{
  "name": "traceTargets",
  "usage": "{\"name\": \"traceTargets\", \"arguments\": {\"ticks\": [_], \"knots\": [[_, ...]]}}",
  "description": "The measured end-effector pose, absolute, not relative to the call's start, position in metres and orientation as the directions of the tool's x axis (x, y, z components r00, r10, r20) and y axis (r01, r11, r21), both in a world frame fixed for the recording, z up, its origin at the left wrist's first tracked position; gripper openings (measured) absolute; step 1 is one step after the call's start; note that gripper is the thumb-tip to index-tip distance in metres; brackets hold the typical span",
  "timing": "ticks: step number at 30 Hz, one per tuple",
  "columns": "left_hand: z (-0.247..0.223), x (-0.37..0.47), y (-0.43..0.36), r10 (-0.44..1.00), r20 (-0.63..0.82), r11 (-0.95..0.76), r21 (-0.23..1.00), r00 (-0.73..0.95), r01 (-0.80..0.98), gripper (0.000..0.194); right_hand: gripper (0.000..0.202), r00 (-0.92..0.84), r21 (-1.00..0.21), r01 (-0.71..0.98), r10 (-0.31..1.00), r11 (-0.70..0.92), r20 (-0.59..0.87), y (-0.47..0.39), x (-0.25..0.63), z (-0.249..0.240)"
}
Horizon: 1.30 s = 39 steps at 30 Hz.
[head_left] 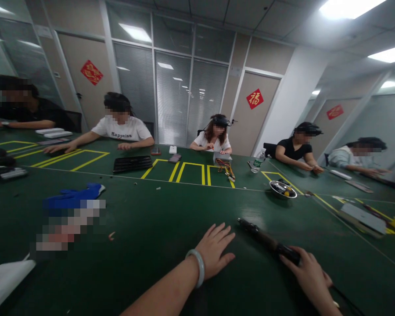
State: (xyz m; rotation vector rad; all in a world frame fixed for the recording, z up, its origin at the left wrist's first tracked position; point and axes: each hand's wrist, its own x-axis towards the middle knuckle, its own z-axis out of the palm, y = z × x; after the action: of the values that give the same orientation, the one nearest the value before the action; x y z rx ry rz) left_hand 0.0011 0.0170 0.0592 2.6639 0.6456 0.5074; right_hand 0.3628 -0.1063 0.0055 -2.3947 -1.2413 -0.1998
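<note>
Green table [171, 206], towards near edge: L hand [215, 252] palm-down, fingers spread, nothing held, prob. for support. R hand [307, 268] has fingers round tool [266, 240] at back end, tip aimed at far edge, prob. to clear L hand.

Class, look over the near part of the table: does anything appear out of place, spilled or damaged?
A small pale scrap lies loose on the green table, left of the left hand, like stray litter. Farther left, a blue item looks carelessly crumpled. I see no clear spill or damage.
</note>
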Motion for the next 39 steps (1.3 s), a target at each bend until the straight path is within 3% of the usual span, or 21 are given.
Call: {"name": "traceTargets", "arguments": {"ticks": [6,14,21,27,30,34,39], "knots": [[0.062,0.002,0.013,0.442,0.359,-0.873,0.382,0.822,0.302,0.051,0.038,0.41,-0.372,0.873,0.887,-0.316,0.21,-0.059,0.223,0.018],[0.049,0.002,0.024,0.682,0.413,-0.727,0.468,0.603,0.502,0.038,0.041,0.199,-0.385,0.917,0.957,-0.105,0.212,-0.026,0.123,0.014],[0.052,0.002,0.02,0.605,0.389,-0.789,0.412,0.694,0.456,0.037,0.064,0.093,-0.426,0.904,0.959,0.031,0.266,-0.065,0.152,0.012],[0.049,0.008,0.016,0.53,0.334,-0.835,0.367,0.779,0.41,0.046,0.04,0.242,-0.356,0.926,0.921,-0.125,0.307,-0.118,0.196,0.021],[0.048,0.011,0.015,0.54,0.296,-0.831,0.337,0.788,0.443,0.042,0.027,0.291,-0.355,0.918,0.908,-0.176,0.301,-0.126,0.208,0.023],[0.049,0.013,0.013,0.57,0.263,-0.81,0.334,0.778,0.481,0.031,0.023,0.224,-0.411,0.903,0.951,-0.12,0.214,-0.117,0.217,0.028],[0.053,0.012,0.015,0.557,0.253,-0.817,0.337,0.791,0.467,0.026,0.019,0.096,-0.421,0.907,0.968,0.01,0.23,-0.091,0.239,0.035]]}}
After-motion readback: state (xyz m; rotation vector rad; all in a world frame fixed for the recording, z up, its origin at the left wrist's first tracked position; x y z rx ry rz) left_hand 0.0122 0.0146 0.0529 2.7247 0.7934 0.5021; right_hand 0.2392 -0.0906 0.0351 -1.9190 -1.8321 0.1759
